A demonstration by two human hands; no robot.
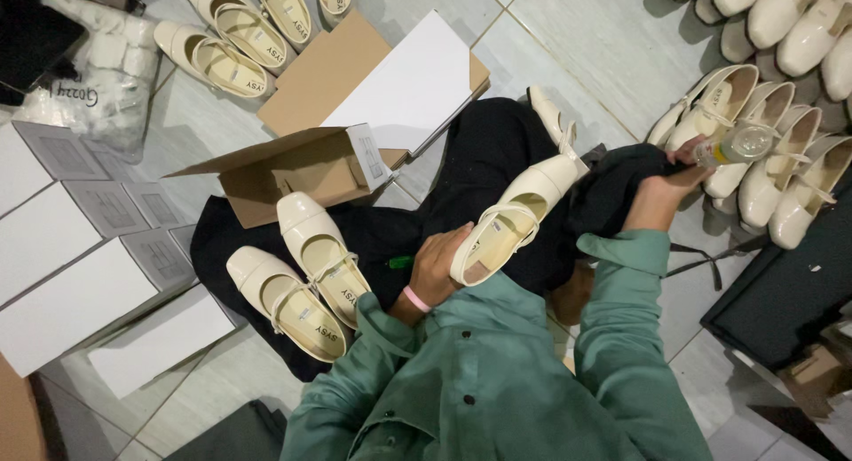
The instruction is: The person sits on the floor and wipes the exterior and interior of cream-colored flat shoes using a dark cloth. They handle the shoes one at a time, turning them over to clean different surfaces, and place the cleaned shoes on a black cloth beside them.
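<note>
The tiled floor carries the whole scene, seen from above. An open cardboard box lies on its side at centre left, with flat white box lids stacked at the left edge. A row of cream shoes stands at the right, more at the top left. A finished pair rests on the dark cloth over the person's lap, just left of the hands.

The left hand, pink band at the wrist, is closed around the heel end of a cream strap shoe, holding it raised and tilted over the lap, toe pointing up and right. The right hand is stretched out to the right, fingers closed on a small clear bottle beside the shoe row.

Judgement: the shoe looks light and stiff-soled, its glossy upper likely slippery and prone to marking; the thin strap is the weak point. Hold at heel or sole, not the strap.
</note>
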